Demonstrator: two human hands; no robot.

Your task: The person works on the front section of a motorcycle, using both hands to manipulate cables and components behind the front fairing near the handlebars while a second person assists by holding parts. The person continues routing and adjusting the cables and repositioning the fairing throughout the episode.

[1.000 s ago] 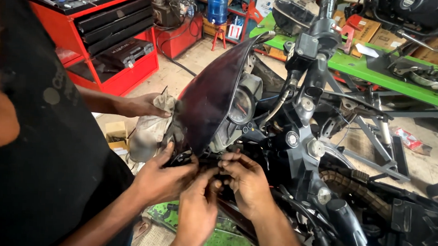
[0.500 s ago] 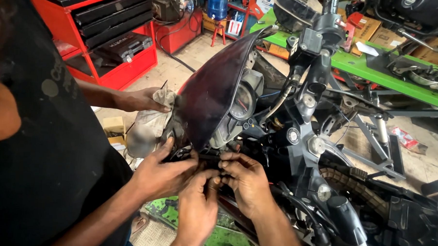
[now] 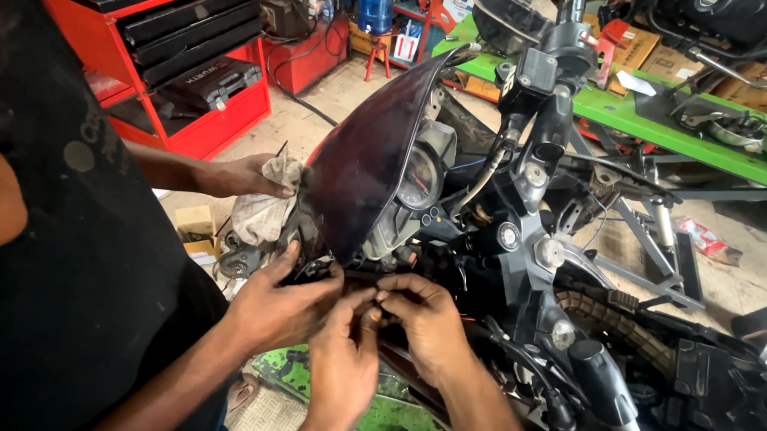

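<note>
Cloth (image 3: 261, 204), grimy and crumpled, sits in a co-worker's hand (image 3: 232, 176) beside the glossy dark curved cowl (image 3: 364, 168). Below its lower edge, the left hand (image 3: 344, 359) and right hand (image 3: 427, 319) pinch a small black fitting (image 3: 366, 277); another co-worker's hand (image 3: 283, 305) holds alongside.

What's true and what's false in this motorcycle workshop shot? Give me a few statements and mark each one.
1. A co-worker's hand presses a rag against the front of the dark fairing. True.
2. The tool cabinet at the upper left is blue. False: it is red, with black drawers.
3. The person's left hand and right hand meet fingertip to fingertip just under the fairing's lower edge. True.
4. The work bench behind the motorcycle is yellow. False: it is green.
5. A round gauge shows behind the fairing. True.
</note>
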